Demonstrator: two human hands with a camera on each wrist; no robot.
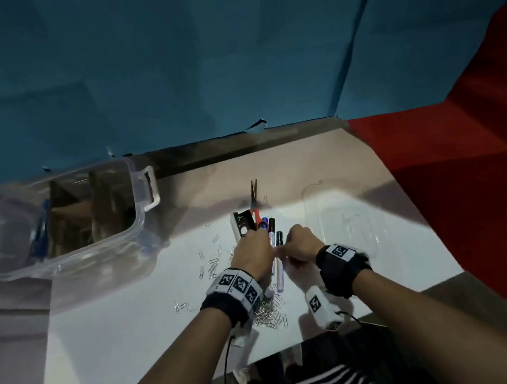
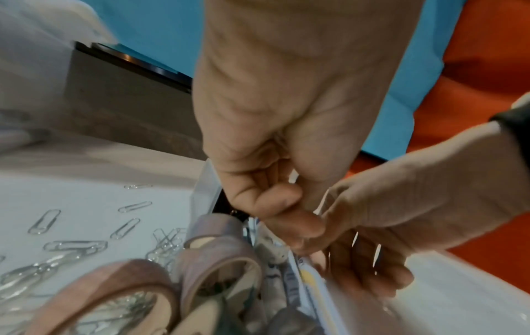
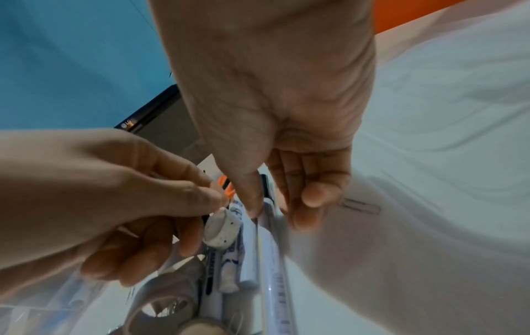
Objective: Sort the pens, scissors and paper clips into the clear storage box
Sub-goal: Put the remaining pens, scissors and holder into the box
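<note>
The clear storage box (image 1: 79, 232) stands at the left with brown dividers inside. Red-handled scissors (image 1: 255, 205) lie at the far end of a cluster of pens (image 1: 277, 267) on the white table. Loose paper clips (image 1: 212, 264) are scattered left of the pens, with more in a pile (image 1: 268, 312) by my left wrist. My right hand (image 3: 284, 204) pinches a clear pen (image 3: 269, 253) between thumb and fingers. My left hand (image 3: 200, 210) hovers over the pens with curled fingers, its fingertips at a small white speckled ring (image 3: 222, 231). Whether it grips anything is hidden.
The box's clear lid (image 1: 345, 216) lies flat to the right of the pens. A white and black stapler-like item (image 1: 242, 225) sits beside the scissors. Rolls of tape (image 2: 212, 260) lie near my left wrist. A blue wall runs behind the table; red surface lies to the right.
</note>
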